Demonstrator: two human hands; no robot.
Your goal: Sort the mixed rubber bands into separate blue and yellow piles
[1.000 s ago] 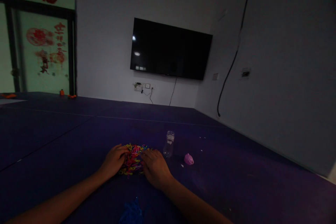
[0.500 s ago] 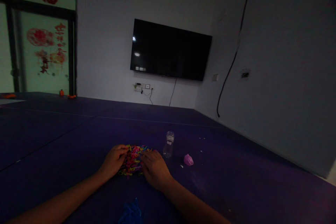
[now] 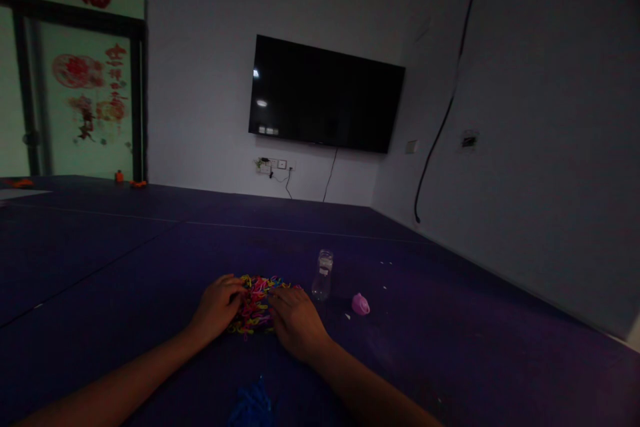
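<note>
A loose pile of small, brightly coloured loops (image 3: 256,307), like elastic hair bands in red, pink, yellow and blue, lies on the dark purple surface (image 3: 165,267). At its left edge rests my left hand (image 3: 219,305), fingers stretched over the bands and thumb apart. My right hand (image 3: 300,323) lies palm down over the right side of the pile, fingers extended, covering part of it. Neither hand visibly grips a band. Just beyond my right hand stands a clear bottle (image 3: 323,280), uncapped. A pink cap (image 3: 359,304) lies to the bottle's right.
Nearer to me is a separate heap of blue bands (image 3: 251,407), cut off by the bottom edge. Small white scraps (image 3: 347,316) are scattered near the cap. Orange objects (image 3: 138,184) sit at the far left, and a television (image 3: 325,93) hangs on the far wall.
</note>
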